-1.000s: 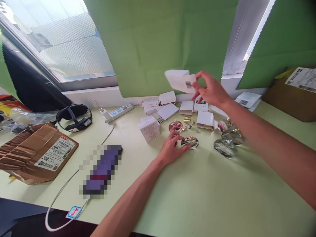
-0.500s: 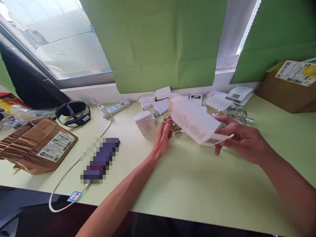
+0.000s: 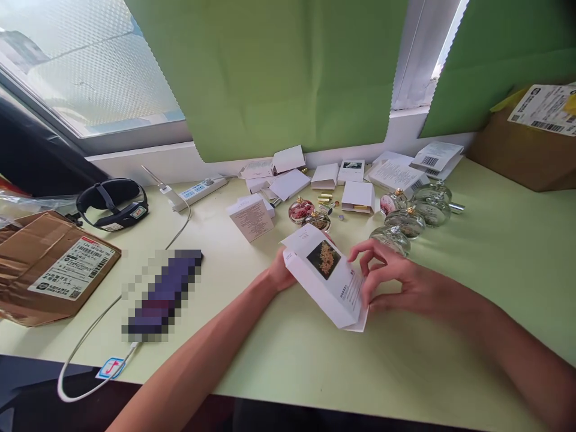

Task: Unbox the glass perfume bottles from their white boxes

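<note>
A white cardboard box with a dark flower picture and printed text is held tilted above the table, an open flap at its near end. My left hand supports it from the left and below, its fingers mostly hidden behind the box. At the right edge, my right hand has its fingers bent and its thumb and fingertips against the box near the flap. Just beyond the box stand a round glass bottle with a reddish pattern and a darker round bottle. More round glass bottles are grouped beyond my right hand.
Several white boxes lie along the back, with small gold caps near them. To the left are a phone on a white cable, a black headset, a power strip and a brown carton. Another carton stands back right.
The white box has come down and toward me, turned so its flower picture shows. My left hand has left the bottles and now holds the box too. The view has shifted slightly.
</note>
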### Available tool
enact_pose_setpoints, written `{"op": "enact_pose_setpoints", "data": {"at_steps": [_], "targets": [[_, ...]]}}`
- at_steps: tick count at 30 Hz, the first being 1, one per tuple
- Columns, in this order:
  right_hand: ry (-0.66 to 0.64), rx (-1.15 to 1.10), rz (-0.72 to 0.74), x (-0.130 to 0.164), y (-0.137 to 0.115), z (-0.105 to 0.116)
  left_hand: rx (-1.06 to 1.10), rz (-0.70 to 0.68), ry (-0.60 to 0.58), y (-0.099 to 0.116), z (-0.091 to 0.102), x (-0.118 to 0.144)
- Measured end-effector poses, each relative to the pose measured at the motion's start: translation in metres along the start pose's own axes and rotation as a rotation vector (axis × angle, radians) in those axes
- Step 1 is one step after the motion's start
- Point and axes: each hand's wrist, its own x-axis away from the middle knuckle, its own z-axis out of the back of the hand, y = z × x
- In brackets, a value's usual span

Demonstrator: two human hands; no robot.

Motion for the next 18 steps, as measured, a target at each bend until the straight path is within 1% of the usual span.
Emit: {"op": "enact_pose_setpoints", "data": {"at_steps": [3, 5, 6, 8, 10, 12, 14, 18], "targets": [[0.119, -0.064, 0.011, -0.003, 0.006, -0.003, -0.013, -0.014, 0.032, -0.001, 0.001, 0.000], [0.189, -0.211, -0.040, -0.004, 0.009, -0.005, -0.024, -0.032, 0.066, 0.000, 0.003, 0.000], [0.201, -0.308, -0.072, -0.005, 0.010, -0.006, -0.027, -0.037, 0.084, 0.000, 0.003, 0.000], [0.178, -0.498, -0.133, -0.006, 0.010, -0.008, -0.040, -0.042, 0.102, 0.000, 0.005, 0.000], [0.125, -0.655, -0.166, -0.007, 0.008, -0.011, -0.056, -0.051, 0.082, 0.000, 0.005, 0.000], [0.097, -0.764, -0.182, -0.008, 0.003, -0.014, -0.062, -0.061, 0.050, 0.000, 0.006, 0.001], [0.117, -0.813, -0.190, -0.009, -0.001, -0.015, -0.060, -0.066, 0.049, 0.000, 0.006, 0.001], [0.266, -0.756, -0.213, -0.009, -0.004, -0.009, -0.022, -0.026, 0.091, -0.001, 0.005, 0.001]]}}
